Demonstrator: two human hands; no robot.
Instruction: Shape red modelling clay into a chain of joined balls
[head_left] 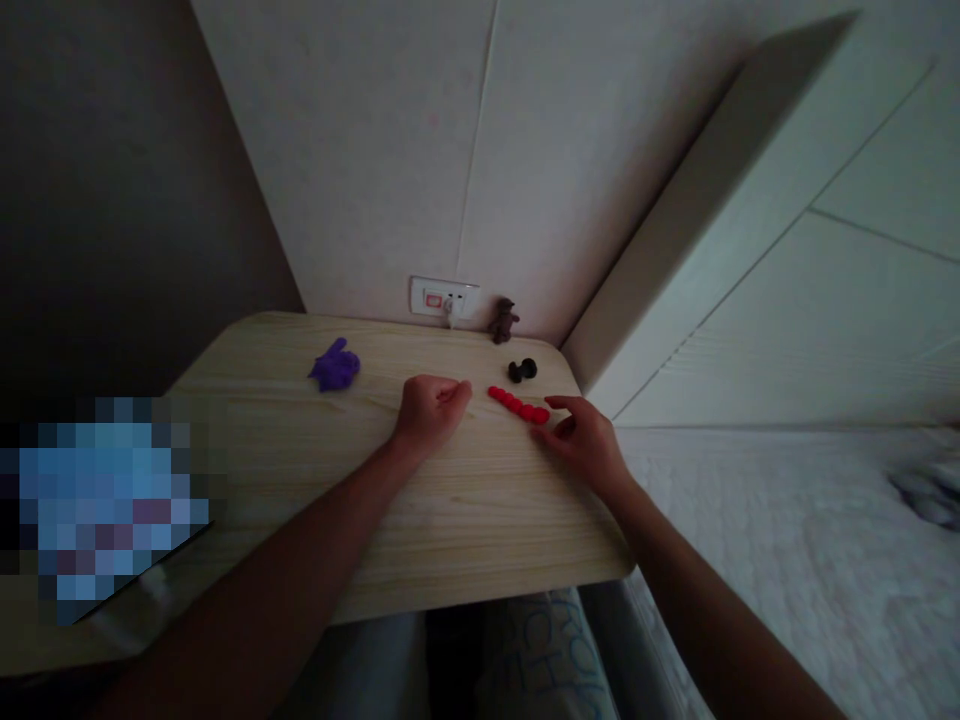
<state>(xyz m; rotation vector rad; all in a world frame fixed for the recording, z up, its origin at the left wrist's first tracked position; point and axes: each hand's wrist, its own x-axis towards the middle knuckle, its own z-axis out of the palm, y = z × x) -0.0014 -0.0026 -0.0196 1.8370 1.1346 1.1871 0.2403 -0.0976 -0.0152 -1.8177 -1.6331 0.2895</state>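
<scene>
A red row of joined balls (517, 404), like a clay caterpillar, lies slantwise on the wooden table (450, 510). My right hand (585, 440) is at its near right end, thumb and index finger parted on either side of the last ball; whether they touch it is hard to tell. To the left of the row, my left hand (431, 408) rests closed in a loose fist, thumb against the curled fingers. What it may hold is hidden. Just behind the red row sits a black lump with two rounded ends (522, 370).
A dark brown clay-like figure (504, 320) stands by the wall near a socket (444, 298) with a plug in it. A purple clay-like piece (335, 366) lies at the back left. At the left is a blurred-out bluish screen-like object (112, 500). A bed (780, 540) adjoins on the right.
</scene>
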